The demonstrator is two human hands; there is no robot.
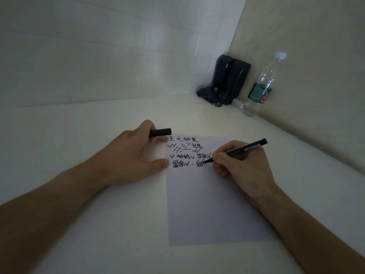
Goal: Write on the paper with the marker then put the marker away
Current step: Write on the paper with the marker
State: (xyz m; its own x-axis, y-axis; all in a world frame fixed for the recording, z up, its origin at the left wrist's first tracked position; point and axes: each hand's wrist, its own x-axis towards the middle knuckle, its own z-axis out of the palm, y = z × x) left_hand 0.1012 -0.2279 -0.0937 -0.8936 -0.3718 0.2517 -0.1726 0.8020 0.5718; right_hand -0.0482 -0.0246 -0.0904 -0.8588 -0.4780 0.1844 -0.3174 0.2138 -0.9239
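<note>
A white sheet of paper [207, 204] lies on the pale table [98, 234], with several rows of black handwriting and check marks across its top. My right hand [243, 167] grips a black marker [243, 150], its tip touching the paper at the end of the lowest written row. My left hand [136, 155] rests at the paper's left edge, thumb pressing the sheet, while its fingers hold the black marker cap [161, 132] near the top left corner.
In the far right corner stand a black device [229, 80] with cables and a clear plastic water bottle [260, 86] with a green label. A small clear object [238, 103] lies between them. White tiled wall behind, beige wall to the right.
</note>
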